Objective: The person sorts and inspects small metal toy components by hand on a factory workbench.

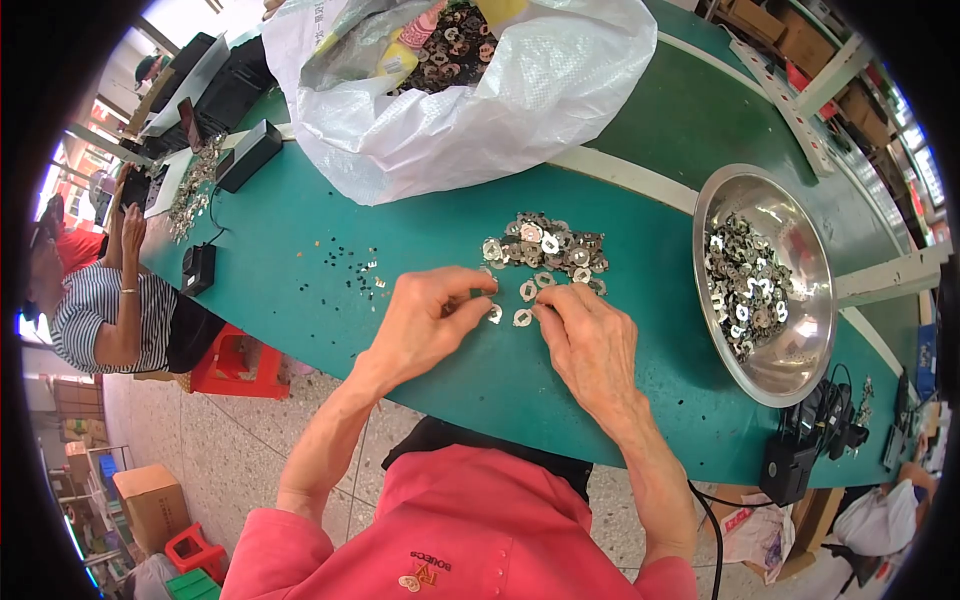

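Note:
Small flat ring-shaped metal pieces with cut-out centres lie in a pile [550,245] on the green table, with a few loose ones in front of it. My left hand [425,320] has thumb and forefinger curled together around a metal piece [495,314] at the fingertips. Across from it, my right hand [592,345] pinches at the edge of another metal piece [522,318]. A further loose piece [528,290] rests between the two hands. The fingers partly cover what each hand grips.
Behind the pile stands a white woven sack [440,140] full of similar parts. A steel bowl [810,345] of metal pieces sits at right, above a black power adapter [788,470]. Tiny black bits [350,265] are scattered left. A person in a striped shirt [125,325] works at far left.

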### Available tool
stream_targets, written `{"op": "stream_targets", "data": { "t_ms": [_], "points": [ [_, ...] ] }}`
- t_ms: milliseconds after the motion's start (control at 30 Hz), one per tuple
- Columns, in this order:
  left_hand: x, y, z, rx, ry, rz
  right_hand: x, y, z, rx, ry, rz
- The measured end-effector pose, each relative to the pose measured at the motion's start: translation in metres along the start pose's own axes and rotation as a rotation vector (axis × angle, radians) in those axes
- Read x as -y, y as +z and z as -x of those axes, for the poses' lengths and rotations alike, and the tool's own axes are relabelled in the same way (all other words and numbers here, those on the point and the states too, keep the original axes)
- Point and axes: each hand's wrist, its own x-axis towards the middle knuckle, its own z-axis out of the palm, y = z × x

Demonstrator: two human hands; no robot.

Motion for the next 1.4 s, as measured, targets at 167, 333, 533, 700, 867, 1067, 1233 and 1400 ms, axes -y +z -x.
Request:
{"op": "stream_targets", "data": {
  "t_ms": [167, 333, 533, 700, 867, 1067, 1233, 1400],
  "points": [
    [0.006, 0.001, 0.001, 0.018, 0.301, -0.325, -0.004, -0.011, -0.002, -0.01, 0.12, -0.159],
    [0.011, -0.001, 0.003, 0.012, 0.356, -0.318, -0.006, -0.028, -0.009, 0.18, 0.536, -0.741],
    [0.006, -0.007, 0.004, 0.066, 0.036, -0.013, -0.016, -0.036, -0.011, 0.201, 0.717, -1.486],
    [0.016, -0.024, -0.002, 0.141, -0.306, 1.085, -0.023, -0.036, -0.009, 0.274, 0.693, -1.745],
    [0.024, -0.017, -0.008, 0.179, -0.293, 1.306, -0.011, -0.041, -0.009, 0.25, 0.687, -1.381],
    [0.021, -0.012, -0.013, 0.196, -0.382, 1.372, -0.002, -0.046, -0.008, 0.354, 0.522, -0.738],
    [0.002, -0.003, -0.017, 0.158, -0.334, 1.067, -0.006, -0.046, -0.005, 0.437, 0.298, -0.139],
    [-0.006, 0.0, -0.017, 0.221, -0.253, 0.694, -0.006, -0.049, -0.005, 0.527, 0.355, -0.25]
  ]
}}
